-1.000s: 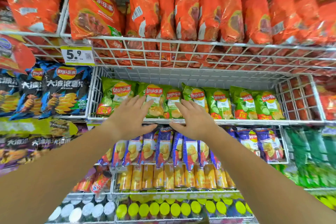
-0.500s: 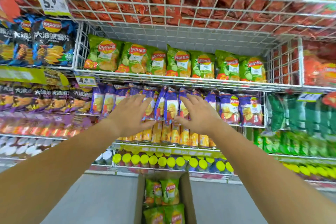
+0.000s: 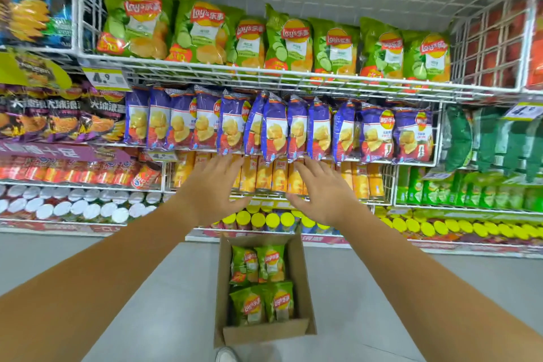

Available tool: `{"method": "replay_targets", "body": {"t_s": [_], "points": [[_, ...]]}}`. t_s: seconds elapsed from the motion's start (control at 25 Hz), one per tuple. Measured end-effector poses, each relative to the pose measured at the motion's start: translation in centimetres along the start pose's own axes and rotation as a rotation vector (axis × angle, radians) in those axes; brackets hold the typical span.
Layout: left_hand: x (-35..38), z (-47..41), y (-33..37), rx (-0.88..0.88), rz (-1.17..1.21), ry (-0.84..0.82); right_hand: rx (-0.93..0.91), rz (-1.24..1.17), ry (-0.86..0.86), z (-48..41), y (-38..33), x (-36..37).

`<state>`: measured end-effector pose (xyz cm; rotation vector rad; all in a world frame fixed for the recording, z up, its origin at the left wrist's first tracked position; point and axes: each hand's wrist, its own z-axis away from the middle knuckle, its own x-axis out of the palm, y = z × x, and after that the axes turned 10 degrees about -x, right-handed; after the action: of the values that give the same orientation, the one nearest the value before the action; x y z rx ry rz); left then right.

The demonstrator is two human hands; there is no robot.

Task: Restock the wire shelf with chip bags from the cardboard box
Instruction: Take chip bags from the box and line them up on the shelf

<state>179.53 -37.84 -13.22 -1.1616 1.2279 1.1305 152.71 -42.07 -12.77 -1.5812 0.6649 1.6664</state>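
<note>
A white wire shelf holds a row of several green chip bags standing upright. On the floor below stands an open cardboard box with several green chip bags inside. My left hand and my right hand hover side by side in the air, fingers spread and empty. They are below the green shelf, in front of the orange canister row, and above the box.
Purple chip bags fill the shelf under the green ones. Orange canisters and yellow-lidded tubes fill lower rows. Dark bags are at left, green packs at right. The grey floor surrounds the box; a shoe tip shows.
Both hands have dropped from the green bag shelf down past the purple bags, still empty and spread. My view has tilted down, bringing the cardboard box fully into sight.
</note>
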Motion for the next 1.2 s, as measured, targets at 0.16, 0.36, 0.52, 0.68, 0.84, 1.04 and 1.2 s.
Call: {"method": "replay_targets", "body": {"t_s": [0.16, 0.36, 0.52, 0.68, 0.84, 1.04, 1.2], "points": [[6.4, 0.4, 0.8, 0.0, -0.004, -0.1, 0.054, -0.071, -0.09, 0.8, 0.7, 7.0], [15.2, 1.6, 3.9, -0.043, -0.031, -0.238, 0.059, -0.142, -0.237, 1.4, 1.8, 17.4], [24.5, 2.4, 6.3, -0.091, -0.012, -0.318, 0.017, -0.185, -0.35, 0.6, 3.2, 27.0], [33.9, 2.5, 7.3, -0.095, 0.029, -0.376, -0.013, -0.195, -0.402, -1.8, 5.1, 35.9], [43.5, 3.5, 8.6, -0.158, 0.079, -0.453, -0.03, -0.23, -0.433, -3.0, 6.1, 45.0], [54.2, 6.3, 10.1, -0.153, 0.052, -0.518, 0.002, -0.281, -0.462, -2.2, 5.8, 55.7], [60.7, 6.6, 10.1, -0.203, 0.077, -0.583, 0.117, -0.379, -0.538, -1.8, 6.2, 62.7]]}}
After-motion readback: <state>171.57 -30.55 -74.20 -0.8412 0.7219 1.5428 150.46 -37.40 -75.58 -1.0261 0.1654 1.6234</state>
